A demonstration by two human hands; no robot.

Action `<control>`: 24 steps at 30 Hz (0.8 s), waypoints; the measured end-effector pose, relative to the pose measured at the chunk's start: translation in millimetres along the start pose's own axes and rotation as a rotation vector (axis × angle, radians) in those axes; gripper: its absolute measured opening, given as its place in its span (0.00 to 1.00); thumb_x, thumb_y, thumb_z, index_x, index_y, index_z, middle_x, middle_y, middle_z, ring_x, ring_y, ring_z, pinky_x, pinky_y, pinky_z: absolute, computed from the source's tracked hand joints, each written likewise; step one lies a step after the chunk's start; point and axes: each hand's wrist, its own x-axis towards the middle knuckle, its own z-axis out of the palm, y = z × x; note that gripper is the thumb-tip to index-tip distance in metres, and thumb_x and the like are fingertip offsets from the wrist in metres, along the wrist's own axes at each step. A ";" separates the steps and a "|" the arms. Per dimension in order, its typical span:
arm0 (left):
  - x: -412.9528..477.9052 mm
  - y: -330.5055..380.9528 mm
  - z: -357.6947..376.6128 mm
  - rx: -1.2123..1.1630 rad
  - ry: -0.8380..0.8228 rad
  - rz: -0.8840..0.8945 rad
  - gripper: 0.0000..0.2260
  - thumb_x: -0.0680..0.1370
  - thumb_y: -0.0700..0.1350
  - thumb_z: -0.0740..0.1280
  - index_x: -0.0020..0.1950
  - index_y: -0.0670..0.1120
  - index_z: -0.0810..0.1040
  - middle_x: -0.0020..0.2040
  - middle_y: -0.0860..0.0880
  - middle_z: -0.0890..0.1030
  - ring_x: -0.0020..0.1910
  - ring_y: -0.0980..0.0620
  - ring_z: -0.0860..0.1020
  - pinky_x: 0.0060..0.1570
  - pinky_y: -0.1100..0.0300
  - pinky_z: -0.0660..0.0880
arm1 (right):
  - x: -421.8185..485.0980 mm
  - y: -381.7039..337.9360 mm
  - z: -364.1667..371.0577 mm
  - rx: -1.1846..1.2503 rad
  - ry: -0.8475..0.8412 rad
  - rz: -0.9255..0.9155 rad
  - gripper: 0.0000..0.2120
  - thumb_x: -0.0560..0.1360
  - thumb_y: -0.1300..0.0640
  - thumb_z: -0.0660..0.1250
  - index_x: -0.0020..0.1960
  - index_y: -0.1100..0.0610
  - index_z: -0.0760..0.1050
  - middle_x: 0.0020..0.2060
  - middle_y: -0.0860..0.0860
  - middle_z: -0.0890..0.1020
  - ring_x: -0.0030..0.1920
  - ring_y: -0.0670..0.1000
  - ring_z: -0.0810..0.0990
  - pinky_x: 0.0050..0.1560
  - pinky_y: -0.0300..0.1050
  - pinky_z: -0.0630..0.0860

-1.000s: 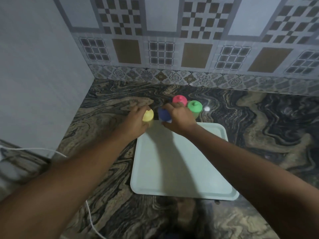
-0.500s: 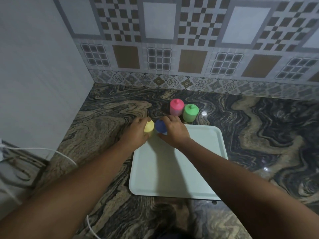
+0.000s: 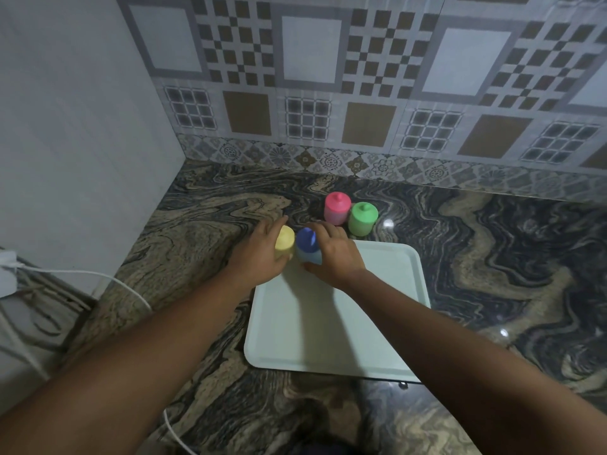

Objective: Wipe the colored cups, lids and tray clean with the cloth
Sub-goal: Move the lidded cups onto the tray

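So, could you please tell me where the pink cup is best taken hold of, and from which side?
The pink cup stands upright with its left side free, while the green cup stands close at its right. So I would set the grip round its straight body, below the lid, coming from the left; the knobbed lid might lift off.

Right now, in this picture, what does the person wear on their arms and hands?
Nothing visible. The arms are bare with no sleeves in view, and the left hand and right hand show no gloves, watch, bracelets or rings.
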 end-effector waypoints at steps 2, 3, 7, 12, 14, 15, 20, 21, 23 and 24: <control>-1.1 2.6 -7.7 0.014 0.046 -0.001 0.34 0.73 0.62 0.66 0.76 0.55 0.60 0.73 0.46 0.67 0.67 0.41 0.72 0.55 0.45 0.76 | -1.8 2.5 -6.6 -0.002 0.005 -0.007 0.45 0.64 0.48 0.82 0.76 0.55 0.67 0.73 0.56 0.72 0.69 0.63 0.72 0.63 0.61 0.76; 0.2 4.9 -12.5 0.022 0.082 0.006 0.34 0.72 0.64 0.63 0.76 0.54 0.61 0.73 0.46 0.67 0.69 0.41 0.70 0.59 0.43 0.75 | -2.4 4.5 -11.1 0.004 0.021 -0.006 0.45 0.64 0.47 0.82 0.76 0.55 0.67 0.72 0.56 0.72 0.68 0.63 0.73 0.62 0.60 0.76; 20.8 25.8 -30.4 0.051 0.237 0.081 0.32 0.75 0.63 0.63 0.75 0.50 0.65 0.74 0.44 0.68 0.75 0.41 0.63 0.70 0.42 0.66 | -2.5 25.4 -38.1 0.051 0.147 0.052 0.43 0.66 0.41 0.81 0.74 0.57 0.68 0.70 0.57 0.75 0.67 0.62 0.74 0.61 0.58 0.76; 64.4 75.5 -32.1 0.086 0.207 0.142 0.32 0.76 0.60 0.64 0.77 0.49 0.63 0.76 0.46 0.66 0.76 0.42 0.61 0.71 0.44 0.63 | 5.4 69.6 -67.4 -0.012 0.217 0.177 0.43 0.69 0.35 0.75 0.77 0.53 0.66 0.73 0.55 0.72 0.70 0.62 0.72 0.64 0.59 0.76; 81.3 95.3 -25.8 0.121 0.133 0.145 0.34 0.76 0.59 0.65 0.78 0.50 0.59 0.78 0.47 0.63 0.77 0.44 0.59 0.70 0.40 0.62 | 11.6 82.2 -73.2 -0.062 0.150 0.225 0.46 0.71 0.36 0.74 0.80 0.53 0.60 0.77 0.57 0.66 0.74 0.63 0.67 0.67 0.61 0.74; 89.0 103.8 -21.1 0.134 0.086 0.149 0.35 0.75 0.59 0.65 0.79 0.50 0.58 0.78 0.47 0.61 0.77 0.45 0.57 0.70 0.38 0.61 | 14.9 87.2 -73.8 -0.086 0.114 0.241 0.47 0.71 0.36 0.73 0.82 0.52 0.57 0.79 0.59 0.64 0.75 0.64 0.65 0.69 0.63 0.72; 123.8 125.1 1.3 0.221 -0.095 0.165 0.37 0.76 0.60 0.65 0.80 0.53 0.53 0.80 0.43 0.55 0.79 0.41 0.52 0.71 0.37 0.57 | 30.7 100.6 -61.0 -0.108 0.037 0.267 0.44 0.72 0.37 0.73 0.81 0.50 0.58 0.79 0.59 0.63 0.76 0.64 0.64 0.70 0.64 0.71; 130.0 126.6 3.9 0.246 -0.126 0.166 0.37 0.76 0.59 0.65 0.80 0.53 0.52 0.81 0.42 0.53 0.79 0.40 0.51 0.72 0.38 0.57 | 33.7 101.9 -57.9 -0.095 0.024 0.272 0.44 0.72 0.38 0.73 0.81 0.51 0.59 0.78 0.59 0.64 0.76 0.64 0.64 0.70 0.64 0.71; 141.6 126.0 9.7 0.281 -0.211 0.147 0.38 0.75 0.59 0.67 0.80 0.55 0.52 0.81 0.41 0.50 0.79 0.38 0.51 0.71 0.37 0.58 | 39.4 105.9 -50.5 -0.072 -0.003 0.271 0.45 0.71 0.39 0.74 0.81 0.52 0.59 0.77 0.59 0.66 0.74 0.64 0.67 0.69 0.62 0.73; 146.3 123.7 13.2 0.296 -0.253 0.136 0.38 0.74 0.59 0.68 0.80 0.55 0.53 0.81 0.40 0.50 0.78 0.37 0.52 0.70 0.36 0.60 | 41.3 107.6 -46.5 -0.054 -0.009 0.271 0.45 0.70 0.39 0.75 0.80 0.53 0.60 0.75 0.59 0.68 0.73 0.64 0.69 0.67 0.60 0.74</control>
